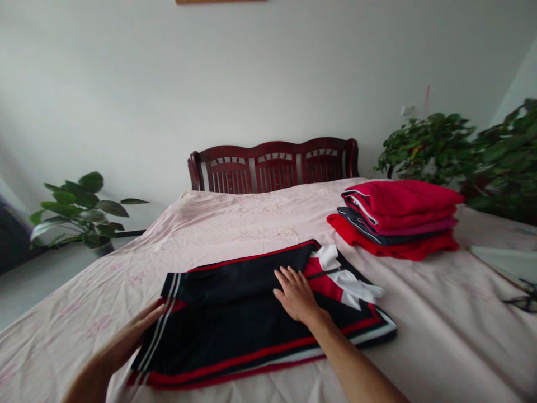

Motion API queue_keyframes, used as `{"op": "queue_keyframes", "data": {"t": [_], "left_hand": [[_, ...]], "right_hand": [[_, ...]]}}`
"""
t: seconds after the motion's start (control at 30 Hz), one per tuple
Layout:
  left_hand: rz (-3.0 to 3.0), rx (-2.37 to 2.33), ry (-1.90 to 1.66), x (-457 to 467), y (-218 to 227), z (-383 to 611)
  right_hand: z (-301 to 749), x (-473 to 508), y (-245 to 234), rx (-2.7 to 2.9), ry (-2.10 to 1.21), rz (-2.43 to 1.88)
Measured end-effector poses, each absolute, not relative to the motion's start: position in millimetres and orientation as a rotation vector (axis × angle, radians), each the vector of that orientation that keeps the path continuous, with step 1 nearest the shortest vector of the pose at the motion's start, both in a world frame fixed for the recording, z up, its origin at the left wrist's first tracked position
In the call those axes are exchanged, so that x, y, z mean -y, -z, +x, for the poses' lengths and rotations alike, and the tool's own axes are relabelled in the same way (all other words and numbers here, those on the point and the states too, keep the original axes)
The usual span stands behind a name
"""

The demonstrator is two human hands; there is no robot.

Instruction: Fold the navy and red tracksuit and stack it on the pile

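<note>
A dark navy jacket (235, 313) with red and white trim lies folded flat on the bed. White cloth (356, 286) and a red patch show at its right end. My right hand (297, 295) rests palm down on the jacket beside the red patch, fingers spread. Along the striped left edge lies my left hand (130, 334), its fingers stretched out and touching the cloth; the thumb is hidden.
To the right stands a stack of folded red and dark clothes (411, 215). A pink sheet (235, 224) covers the bed. Beyond it is a wooden chair back (274, 165). Potted plants (86, 207) flank the bed, and dark-framed glasses (524, 299) lie at far right.
</note>
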State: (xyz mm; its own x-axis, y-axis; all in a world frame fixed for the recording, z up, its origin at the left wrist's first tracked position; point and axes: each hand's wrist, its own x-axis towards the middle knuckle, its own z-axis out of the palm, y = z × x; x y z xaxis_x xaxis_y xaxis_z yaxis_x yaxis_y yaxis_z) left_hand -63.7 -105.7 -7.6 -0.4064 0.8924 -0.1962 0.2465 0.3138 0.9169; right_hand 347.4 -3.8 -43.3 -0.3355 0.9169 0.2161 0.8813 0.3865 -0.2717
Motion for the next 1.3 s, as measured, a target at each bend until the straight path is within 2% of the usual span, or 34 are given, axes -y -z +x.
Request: {"op": "queue_keyframes", "data": {"t": [0.2, 0.33, 0.47, 0.57, 0.67, 0.8, 0.9, 1.13, 1.3], "left_hand": [[1.019, -1.557, -1.018, 108, -7, -42], [0.937, -1.552, -1.072, 104, -9, -35], [0.866, -1.654, -1.13, 102, -5, -38], [0.821, -1.677, -1.178, 104, -4, -40], [0.849, -1.594, -1.185, 108, -10, -38], [0.81, -1.533, -1.186, 113, -23, -31], [0.783, -1.471, -1.189, 115, -32, -19], [0.89, -1.175, -1.261, 108, -40, 29], [0.884, -1.077, -1.217, 101, -45, 65]], "right_hand": [[345, 4, 41, 2.314, -0.146, -1.59], [348, 6, 40, 2.258, -0.138, -1.541], [338, 17, 28, 2.146, -0.227, -1.284], [306, 33, 13, 2.023, -0.491, -1.059], [256, 46, -4, 1.906, -0.908, -0.91], [192, 43, -21, 1.768, -1.547, -0.921], [163, 34, -28, 1.71, -1.863, -0.953], [164, 25, -35, 1.441, -2.053, -0.814], [198, 23, -38, 1.189, -2.046, -0.797]]}}
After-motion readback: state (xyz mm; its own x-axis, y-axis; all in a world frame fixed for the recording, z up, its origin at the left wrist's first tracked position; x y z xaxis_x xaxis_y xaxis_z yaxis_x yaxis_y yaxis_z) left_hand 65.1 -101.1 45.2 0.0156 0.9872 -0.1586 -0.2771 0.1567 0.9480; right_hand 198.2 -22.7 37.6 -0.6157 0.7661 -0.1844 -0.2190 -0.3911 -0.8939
